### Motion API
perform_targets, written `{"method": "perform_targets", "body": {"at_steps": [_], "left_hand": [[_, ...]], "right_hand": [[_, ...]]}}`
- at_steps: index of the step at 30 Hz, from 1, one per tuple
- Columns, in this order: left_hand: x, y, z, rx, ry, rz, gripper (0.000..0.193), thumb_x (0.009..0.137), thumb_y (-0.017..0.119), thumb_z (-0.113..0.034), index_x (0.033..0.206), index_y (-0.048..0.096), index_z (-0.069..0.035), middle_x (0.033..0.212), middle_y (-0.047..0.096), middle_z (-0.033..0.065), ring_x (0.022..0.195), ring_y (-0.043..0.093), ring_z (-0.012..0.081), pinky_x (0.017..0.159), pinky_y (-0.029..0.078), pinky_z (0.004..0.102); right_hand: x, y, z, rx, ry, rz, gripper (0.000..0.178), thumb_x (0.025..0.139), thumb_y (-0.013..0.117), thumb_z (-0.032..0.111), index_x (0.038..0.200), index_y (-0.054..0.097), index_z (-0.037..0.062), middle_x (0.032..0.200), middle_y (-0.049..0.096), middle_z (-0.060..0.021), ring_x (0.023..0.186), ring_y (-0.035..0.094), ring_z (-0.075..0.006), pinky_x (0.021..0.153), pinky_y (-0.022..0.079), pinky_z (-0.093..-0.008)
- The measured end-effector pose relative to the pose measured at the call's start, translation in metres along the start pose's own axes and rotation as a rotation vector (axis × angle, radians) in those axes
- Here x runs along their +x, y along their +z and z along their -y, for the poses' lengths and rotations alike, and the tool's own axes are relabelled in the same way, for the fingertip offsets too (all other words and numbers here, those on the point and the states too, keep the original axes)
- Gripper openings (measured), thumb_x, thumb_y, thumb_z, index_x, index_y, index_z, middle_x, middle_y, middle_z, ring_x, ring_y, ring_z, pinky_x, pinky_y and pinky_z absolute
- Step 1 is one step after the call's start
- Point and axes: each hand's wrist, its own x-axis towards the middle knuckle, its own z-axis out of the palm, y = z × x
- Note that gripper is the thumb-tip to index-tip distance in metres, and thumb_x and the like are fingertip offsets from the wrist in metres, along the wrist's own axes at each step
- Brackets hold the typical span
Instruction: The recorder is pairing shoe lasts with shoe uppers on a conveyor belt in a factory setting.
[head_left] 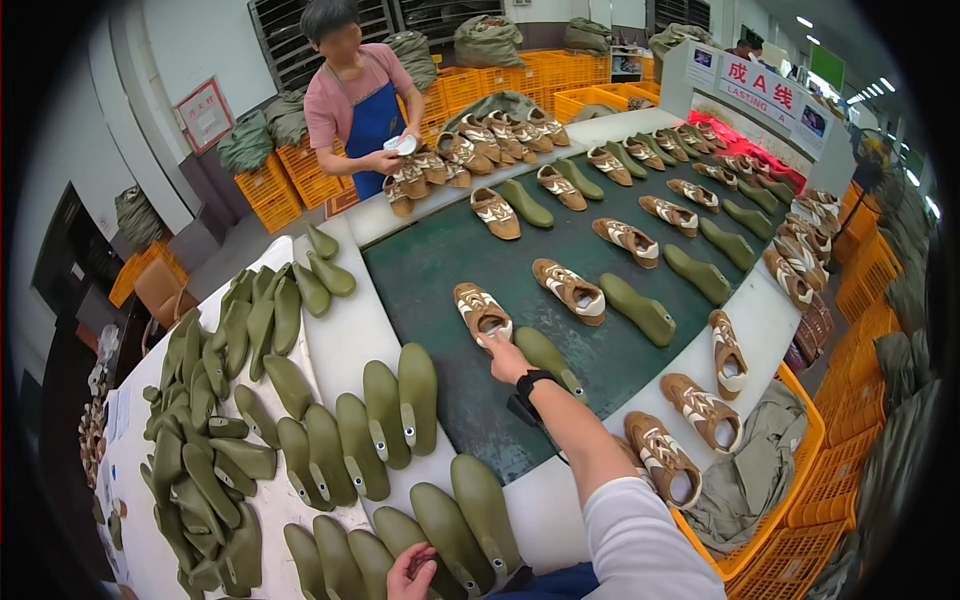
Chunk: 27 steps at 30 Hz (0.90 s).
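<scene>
My right hand (507,360), a dark watch on its wrist, pinches the heel end of a brown and white sneaker (482,310) on the dark green conveyor belt (420,285). Beside that hand lies a green shoe last (548,362) on the belt. Low in the picture is my left hand (411,574), its thumb and loosely bent fingers apart, with nothing seen in it. Right next to it, on the white table, stands a row of green lasts (442,530). Part of the left hand is cut off by the lower edge.
Many loose lasts (200,480) are heaped on the white table at left. More sneakers (630,240) and lasts stand in rows along the belt. Sneakers (700,410) line its right rim, above a yellow crate (770,510) holding grey cloth. Across the belt, a person (365,110) holds something white.
</scene>
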Motion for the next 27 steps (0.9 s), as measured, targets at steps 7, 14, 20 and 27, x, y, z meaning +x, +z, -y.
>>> {"method": "perform_targets", "body": {"at_steps": [7,14,20,27], "left_hand": [[-0.008,0.011,0.0,0.299,0.187,0.044,0.03,0.087,0.057,-0.007,0.117,0.054,-0.001,0.106,0.061,0.0104,0.096,0.057,0.0178,0.083,0.045,0.0274],[0.0,0.0,0.064,1.044,0.612,0.139,0.062,0.068,0.073,-0.027,0.12,0.05,-0.005,0.117,0.049,0.0221,0.11,0.046,0.0382,0.094,0.038,0.0463],[0.004,0.002,0.089,1.147,0.501,0.116,0.074,0.064,0.072,-0.048,0.126,0.049,-0.015,0.129,0.041,0.0214,0.118,0.041,0.0351,0.096,0.031,0.0538],[-0.017,0.001,0.08,1.225,0.363,0.1,0.083,0.065,0.068,-0.058,0.134,0.039,-0.022,0.126,0.047,0.0147,0.122,0.037,0.0343,0.095,0.023,0.0651]], "right_hand": [[-0.138,-0.035,0.059,0.084,-0.312,0.261,0.035,0.076,0.053,0.008,0.11,0.059,0.0099,0.109,0.054,-0.0176,0.093,0.057,-0.0354,0.079,0.047,-0.0426],[-0.303,-0.039,0.15,-0.233,-0.29,0.565,0.069,0.08,0.059,0.049,0.135,0.034,0.0178,0.092,0.059,-0.02,0.074,0.063,-0.0338,0.06,0.051,-0.0423],[-0.318,-0.022,0.162,-0.212,-0.19,0.509,0.055,0.08,0.057,0.031,0.13,0.04,0.0157,0.069,0.063,-0.0163,0.064,0.063,-0.0345,0.058,0.05,-0.0438],[-0.323,-0.05,0.134,-0.271,-0.161,0.517,0.047,0.078,0.049,0.022,0.125,0.044,0.0244,0.073,0.064,-0.0147,0.066,0.062,-0.0345,0.057,0.048,-0.0464]]}}
